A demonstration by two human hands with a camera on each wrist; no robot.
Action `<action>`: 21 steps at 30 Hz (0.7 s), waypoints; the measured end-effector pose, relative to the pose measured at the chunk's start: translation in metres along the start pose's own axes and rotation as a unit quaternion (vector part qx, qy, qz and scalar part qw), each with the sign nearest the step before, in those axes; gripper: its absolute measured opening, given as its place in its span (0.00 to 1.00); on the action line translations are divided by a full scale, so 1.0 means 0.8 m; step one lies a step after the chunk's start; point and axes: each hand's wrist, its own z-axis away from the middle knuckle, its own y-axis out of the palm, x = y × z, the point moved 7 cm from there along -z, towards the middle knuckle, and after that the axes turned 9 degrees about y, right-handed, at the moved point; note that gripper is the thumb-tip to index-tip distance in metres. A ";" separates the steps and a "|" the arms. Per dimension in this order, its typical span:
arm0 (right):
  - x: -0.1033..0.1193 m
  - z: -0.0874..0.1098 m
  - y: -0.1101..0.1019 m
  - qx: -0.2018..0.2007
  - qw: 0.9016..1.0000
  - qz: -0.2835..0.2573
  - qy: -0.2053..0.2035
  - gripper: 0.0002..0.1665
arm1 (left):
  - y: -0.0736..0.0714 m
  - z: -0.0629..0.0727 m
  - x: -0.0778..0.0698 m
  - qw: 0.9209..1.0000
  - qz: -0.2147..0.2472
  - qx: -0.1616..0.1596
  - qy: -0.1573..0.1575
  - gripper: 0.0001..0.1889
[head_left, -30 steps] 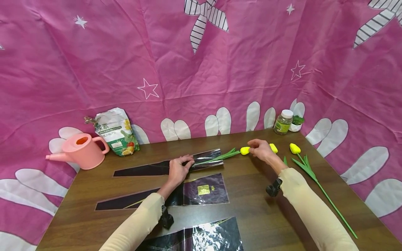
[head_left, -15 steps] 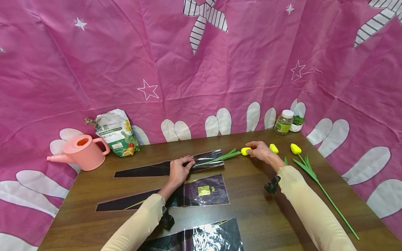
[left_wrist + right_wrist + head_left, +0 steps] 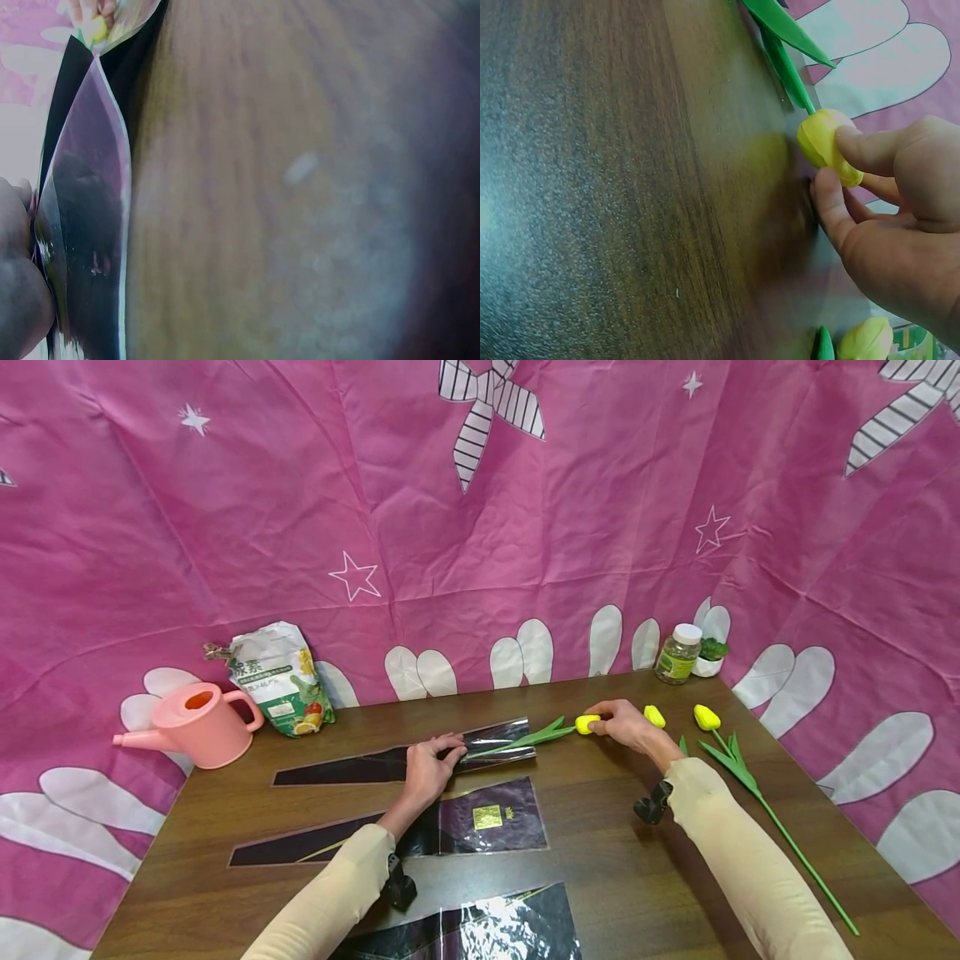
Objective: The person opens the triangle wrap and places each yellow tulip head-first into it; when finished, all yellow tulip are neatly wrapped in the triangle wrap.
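Note:
A yellow tulip (image 3: 587, 724) lies with its stem and green leaves reaching into the open end of a black and clear flower sleeve (image 3: 337, 768). My right hand (image 3: 630, 725) pinches the tulip's yellow bloom (image 3: 821, 139) between thumb and fingertips. Over the sleeve's middle, my left hand (image 3: 426, 774) grips the film around the stem. From the left wrist, the sleeve (image 3: 90, 187) gapes at its far end, with only part of the left hand (image 3: 22, 277) showing at the edge. The stem's lower end is hidden in the sleeve.
Nearer on the wooden table lie a second sleeve (image 3: 491, 816) and a third sleeve (image 3: 502, 927). Another tulip (image 3: 780, 827) lies at right; a further yellow bloom (image 3: 654, 717) shows behind the right wrist. Behind stand a pink watering can (image 3: 201, 731), a bag (image 3: 281, 681) and a jar (image 3: 677, 656).
My right hand has shifted slightly left and down, and its fingers have taken hold of the tulip's bloom. The left hand stays in place on the sleeve.

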 end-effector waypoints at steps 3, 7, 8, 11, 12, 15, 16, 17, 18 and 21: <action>0.000 0.001 0.000 -0.004 1.000 -0.001 -0.005 0.21 | 0.000 0.000 0.000 1.000 -0.003 0.002 -0.002 0.04; 0.001 0.000 -0.001 -0.009 1.000 -0.008 -0.018 0.21 | 0.000 0.000 0.000 1.000 -0.003 0.002 -0.002 0.04; 0.002 0.001 -0.001 -0.010 1.000 -0.010 -0.022 0.21 | 0.000 0.000 0.000 1.000 -0.003 0.002 -0.002 0.04; 0.002 0.001 -0.002 -0.012 0.999 -0.020 -0.027 0.20 | 0.000 -0.001 0.000 1.000 -0.002 0.004 -0.002 0.04; 0.003 0.001 -0.002 -0.012 0.999 -0.021 -0.028 0.20 | 0.000 -0.001 -0.001 1.000 -0.003 0.004 -0.001 0.04; 0.003 0.003 -0.003 -0.012 0.999 -0.021 -0.031 0.20 | 0.000 -0.001 -0.001 1.000 -0.002 0.005 -0.004 0.04; 0.004 0.004 -0.003 -0.013 0.999 -0.020 -0.032 0.20 | 0.000 -0.001 -0.001 1.000 -0.001 0.005 -0.004 0.04; 0.005 0.006 -0.003 -0.014 0.999 -0.021 -0.032 0.20 | 0.000 -0.001 -0.001 1.000 0.000 0.006 -0.004 0.04; 0.006 0.007 -0.003 -0.017 0.999 -0.020 -0.033 0.20 | 0.000 0.000 -0.001 1.000 0.000 0.006 -0.003 0.04; 0.011 0.010 -0.003 -0.023 0.998 -0.020 -0.048 0.20 | -0.001 0.000 0.000 1.000 0.001 0.005 -0.002 0.04</action>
